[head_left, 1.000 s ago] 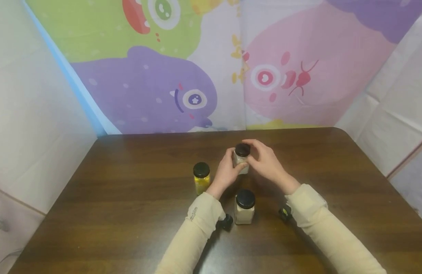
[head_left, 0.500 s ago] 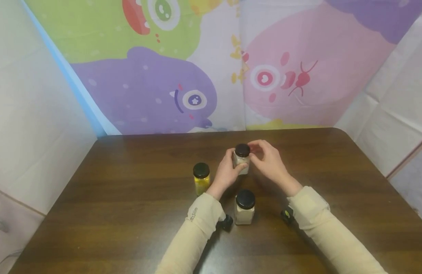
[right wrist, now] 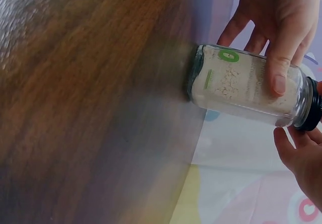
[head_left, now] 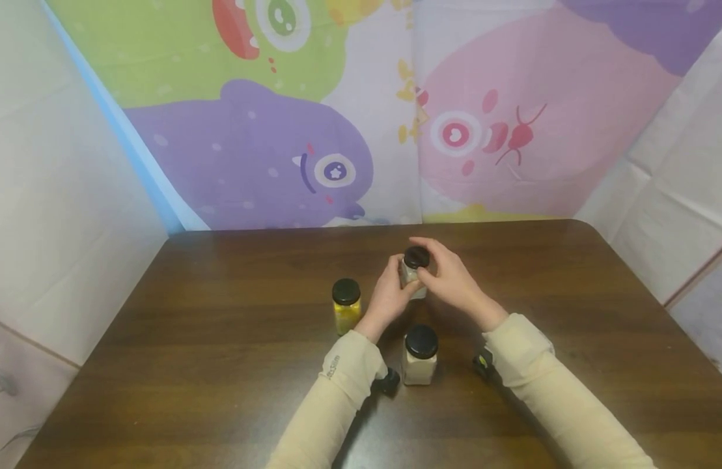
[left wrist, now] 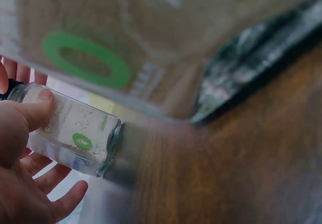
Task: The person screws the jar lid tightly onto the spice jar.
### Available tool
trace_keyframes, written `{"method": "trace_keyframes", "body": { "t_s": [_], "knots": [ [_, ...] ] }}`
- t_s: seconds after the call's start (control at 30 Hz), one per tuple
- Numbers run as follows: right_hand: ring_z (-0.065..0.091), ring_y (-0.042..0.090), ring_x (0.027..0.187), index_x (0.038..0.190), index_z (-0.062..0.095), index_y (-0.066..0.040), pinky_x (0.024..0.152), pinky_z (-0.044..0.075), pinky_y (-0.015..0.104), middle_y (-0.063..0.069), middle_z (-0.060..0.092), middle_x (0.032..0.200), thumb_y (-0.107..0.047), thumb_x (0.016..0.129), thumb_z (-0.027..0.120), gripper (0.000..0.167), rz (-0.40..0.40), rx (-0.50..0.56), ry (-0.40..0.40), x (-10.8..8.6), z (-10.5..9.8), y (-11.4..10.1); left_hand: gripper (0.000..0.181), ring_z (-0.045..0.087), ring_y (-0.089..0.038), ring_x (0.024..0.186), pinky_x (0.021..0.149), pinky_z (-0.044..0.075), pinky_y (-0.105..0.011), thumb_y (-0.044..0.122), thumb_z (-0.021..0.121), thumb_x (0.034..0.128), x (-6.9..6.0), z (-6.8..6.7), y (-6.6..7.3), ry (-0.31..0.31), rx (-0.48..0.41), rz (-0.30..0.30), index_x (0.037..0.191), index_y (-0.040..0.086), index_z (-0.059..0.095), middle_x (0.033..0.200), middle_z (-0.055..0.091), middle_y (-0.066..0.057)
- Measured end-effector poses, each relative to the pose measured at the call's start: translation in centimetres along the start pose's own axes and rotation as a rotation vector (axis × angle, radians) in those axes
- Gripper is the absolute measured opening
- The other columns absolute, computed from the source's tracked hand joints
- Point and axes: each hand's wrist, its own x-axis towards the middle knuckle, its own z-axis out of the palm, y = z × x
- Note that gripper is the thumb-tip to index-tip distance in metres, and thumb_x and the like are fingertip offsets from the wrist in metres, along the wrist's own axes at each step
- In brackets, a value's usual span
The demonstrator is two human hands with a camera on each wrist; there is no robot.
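Observation:
A clear square glass jar (head_left: 409, 273) of pale powder stands upright at the far middle of the table, its base at or very near the wood. My left hand (head_left: 390, 291) grips its body, the thumb (right wrist: 279, 78) lying across the label in the right wrist view. On the right, my right hand (head_left: 454, 281) has its thumb and fingers curled round the black screw lid (head_left: 416, 256). The lid sits on the jar's neck; how tight it is cannot be seen. Label and powder show in the left wrist view of the jar (left wrist: 75, 121).
A black-lidded jar of yellow contents (head_left: 347, 314) stands left of my left hand. Nearer stands another black-lidded jar of pale powder (head_left: 420, 366), between my forearms; this jar (left wrist: 166, 27) looms blurred in the left wrist view. Behind the brown table (head_left: 232, 365) hangs a cartoon-printed cloth (head_left: 267, 150).
Half a second ago my right fingers had drawn back to the lid's right side; now they reach round it again. My left hand and the other jars have stayed in place.

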Motion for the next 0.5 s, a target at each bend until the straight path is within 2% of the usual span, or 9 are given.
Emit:
{"method": "trace_keyframes", "body": {
  "t_s": [0.13,0.33,0.5],
  "knots": [
    [0.053,0.026,0.105,0.13,0.043,-0.006,0.076,0.047,0.04,0.015,0.05,0.128,-0.001,0.081,0.053,0.051,0.02,0.012,0.001,-0.03,0.06,0.22,0.05,0.055,-0.029,0.105,0.089,0.044,-0.04,0.017,0.064,0.0842,0.01,0.04,-0.02,-0.001,0.009,0.003,0.125,0.004,0.039,0.119,0.054,-0.017],
    [0.053,0.031,0.112,0.129,0.044,-0.005,0.088,0.045,0.044,0.014,0.051,0.127,-0.003,0.082,0.055,0.047,0.026,0.018,0.015,-0.31,0.01,0.53,0.053,0.055,-0.028,0.105,0.089,0.044,-0.04,0.024,0.066,0.0834,0.03,0.05,-0.13,0.003,0.01,0.005,0.125,0.004,0.039,0.119,0.054,-0.017],
    [0.052,0.033,0.112,0.127,0.045,-0.003,0.092,0.043,0.044,0.015,0.05,0.127,-0.004,0.084,0.057,0.045,0.027,0.017,0.031,-0.75,-0.12,0.46,0.055,0.055,-0.027,0.105,0.088,0.044,-0.04,0.028,0.066,0.0825,0.02,0.1,-0.25,0.001,0.011,-0.001,0.125,0.005,0.039,0.12,0.054,-0.016]
  ]
}}
